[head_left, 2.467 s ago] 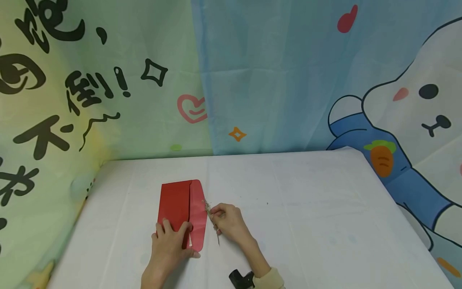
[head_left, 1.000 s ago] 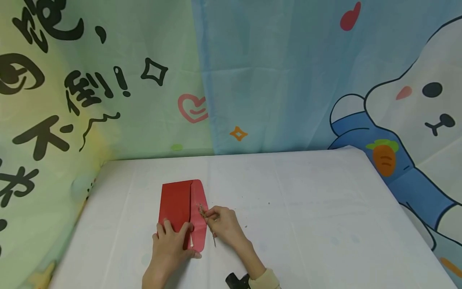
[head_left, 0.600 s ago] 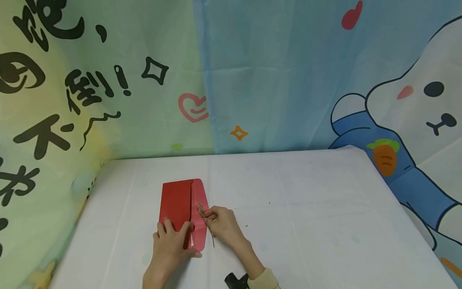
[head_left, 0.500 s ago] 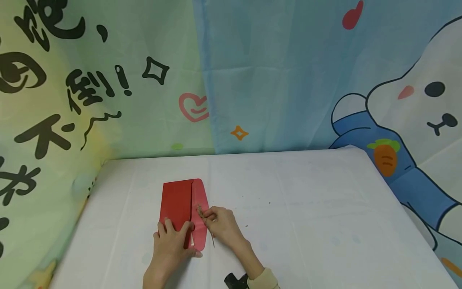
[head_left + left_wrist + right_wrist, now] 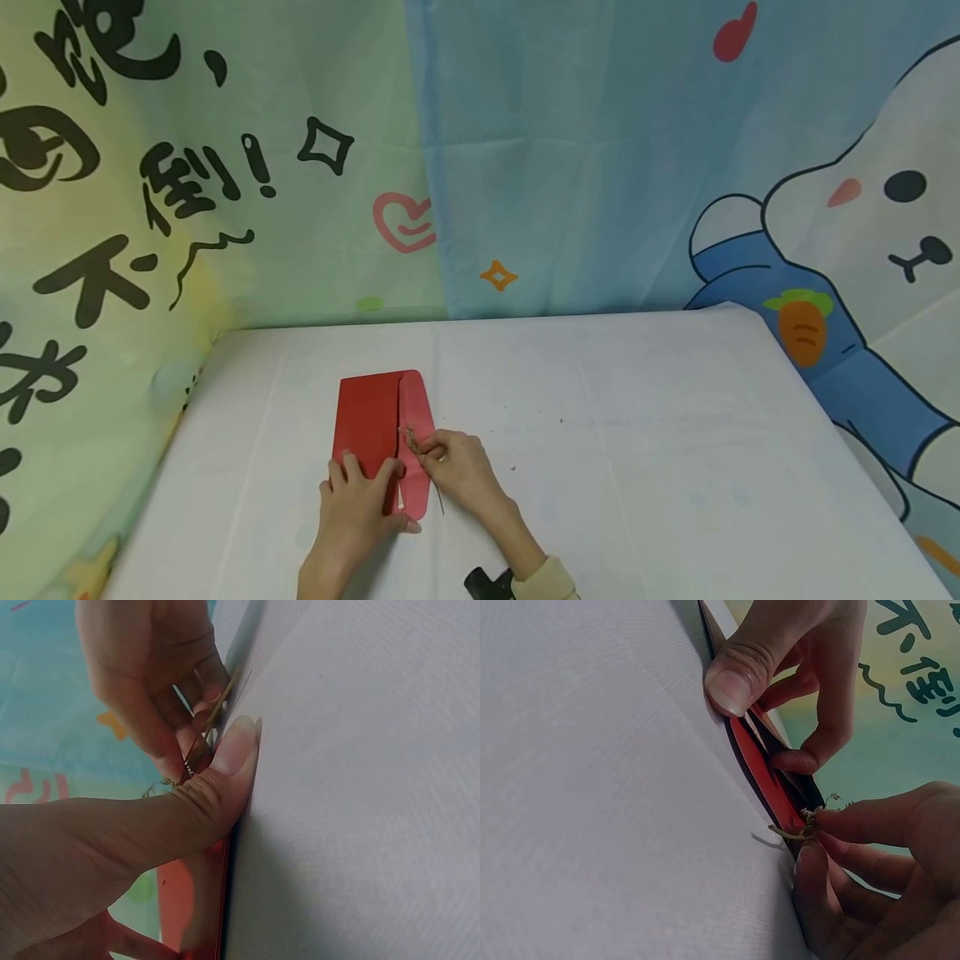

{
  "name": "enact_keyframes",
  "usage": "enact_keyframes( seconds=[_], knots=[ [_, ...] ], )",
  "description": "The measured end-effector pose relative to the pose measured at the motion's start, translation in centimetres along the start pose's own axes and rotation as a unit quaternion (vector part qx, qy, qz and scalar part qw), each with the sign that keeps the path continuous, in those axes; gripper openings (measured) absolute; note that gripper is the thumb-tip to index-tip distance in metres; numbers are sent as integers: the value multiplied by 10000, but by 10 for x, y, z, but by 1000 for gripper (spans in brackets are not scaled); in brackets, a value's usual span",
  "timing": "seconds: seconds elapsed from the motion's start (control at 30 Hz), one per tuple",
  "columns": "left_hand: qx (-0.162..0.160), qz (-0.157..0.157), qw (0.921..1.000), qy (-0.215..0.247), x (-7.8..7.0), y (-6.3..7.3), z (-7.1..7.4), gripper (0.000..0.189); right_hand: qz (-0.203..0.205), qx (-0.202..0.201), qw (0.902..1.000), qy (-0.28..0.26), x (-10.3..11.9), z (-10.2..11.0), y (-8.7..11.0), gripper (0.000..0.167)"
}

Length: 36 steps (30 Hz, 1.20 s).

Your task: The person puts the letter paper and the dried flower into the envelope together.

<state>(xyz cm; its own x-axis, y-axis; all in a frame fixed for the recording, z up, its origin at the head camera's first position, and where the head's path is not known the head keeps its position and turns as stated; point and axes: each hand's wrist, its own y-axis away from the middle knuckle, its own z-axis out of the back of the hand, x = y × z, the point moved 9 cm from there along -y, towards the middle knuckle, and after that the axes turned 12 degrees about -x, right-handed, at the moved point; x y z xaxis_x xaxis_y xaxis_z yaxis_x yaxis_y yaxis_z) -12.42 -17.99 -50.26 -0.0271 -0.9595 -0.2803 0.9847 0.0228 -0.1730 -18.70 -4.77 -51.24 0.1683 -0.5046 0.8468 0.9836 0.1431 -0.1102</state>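
Note:
A red envelope (image 5: 367, 412) lies on the white-covered table, its lighter flap (image 5: 415, 404) folded out to the right. My left hand (image 5: 356, 508) grips its near end; in the right wrist view the thumb (image 5: 731, 690) presses one edge while a bent index finger keeps the mouth parted. A bit of white shows inside the opening. Between thumb and fingertips my right hand (image 5: 461, 471) pinches a small dried flower sprig (image 5: 412, 440), its head over the flap beside the mouth. The thin stem (image 5: 223, 701) points back toward me, and the fingers cover its middle.
The white cloth (image 5: 637, 467) stretches away to the right, with a few tiny dark specks on it. Behind and left hangs a printed curtain (image 5: 555, 167). A black device (image 5: 489, 583) sits by my right sleeve (image 5: 547, 579).
My right hand has moved left with the sprig, from the flap's outer edge to over the flap near the mouth. My left hand keeps its hold on the envelope. More specks lie on the cloth.

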Motion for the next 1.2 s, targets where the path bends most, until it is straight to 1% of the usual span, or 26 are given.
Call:
enact_keyframes(
  seconds=[0.37,0.6,0.83,1.03,1.2],
  knots=[
    [16,10,9999,-112,1,-1,-1,78,-83,33,9998,152,1,-3,2,8],
    [47,21,9999,-129,3,0,-3,78,-212,69,9995,234,0,-5,4,8],
    [-50,-24,10000,-26,1,1,-1,77,-149,35,9995,280,-1,-6,4,7],
    [-24,2,10000,-15,1,0,-2,76,-43,2,9995,308,-1,-5,4,7],
    [22,31,10000,-37,2,-1,-3,76,-62,-4,9994,339,-1,-5,3,7]
  ],
)
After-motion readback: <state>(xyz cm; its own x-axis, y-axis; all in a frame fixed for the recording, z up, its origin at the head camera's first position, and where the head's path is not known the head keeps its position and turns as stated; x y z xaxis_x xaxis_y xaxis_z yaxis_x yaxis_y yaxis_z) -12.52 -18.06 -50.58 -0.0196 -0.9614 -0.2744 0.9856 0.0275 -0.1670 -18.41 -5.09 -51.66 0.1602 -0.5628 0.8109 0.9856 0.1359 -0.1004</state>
